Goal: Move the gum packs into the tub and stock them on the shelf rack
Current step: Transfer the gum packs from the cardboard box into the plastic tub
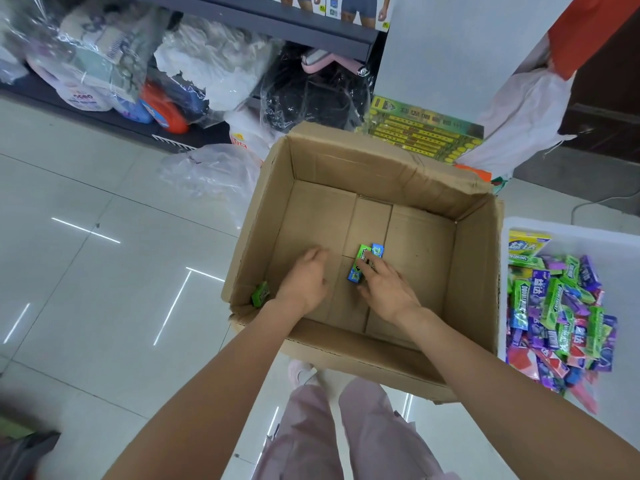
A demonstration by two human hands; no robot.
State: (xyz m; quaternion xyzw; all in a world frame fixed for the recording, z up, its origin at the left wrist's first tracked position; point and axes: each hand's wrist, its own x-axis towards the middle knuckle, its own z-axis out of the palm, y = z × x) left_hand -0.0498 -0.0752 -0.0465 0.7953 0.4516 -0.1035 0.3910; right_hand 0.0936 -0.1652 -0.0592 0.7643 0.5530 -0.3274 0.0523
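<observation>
- While almost all the gum is out of the cardboard box [346, 161], a green gum pack [360, 263] and a blue gum pack [377, 250] lie side by side on its floor, touching.
- One more green pack [260, 294] stands in the near left corner.
- These packs look small, light and stiff, with smooth wrappers that may slip, so pinching the long sides should work best.
- Fingers of the right hand [388, 289] rest on the two middle packs, thumb spread out, not yet closed around them.
- Beside it, the left hand [306, 278] is loose and holds nothing.
- To the right sits the white tub [554, 226], with a big pile of gum packs [557, 313] inside.
</observation>
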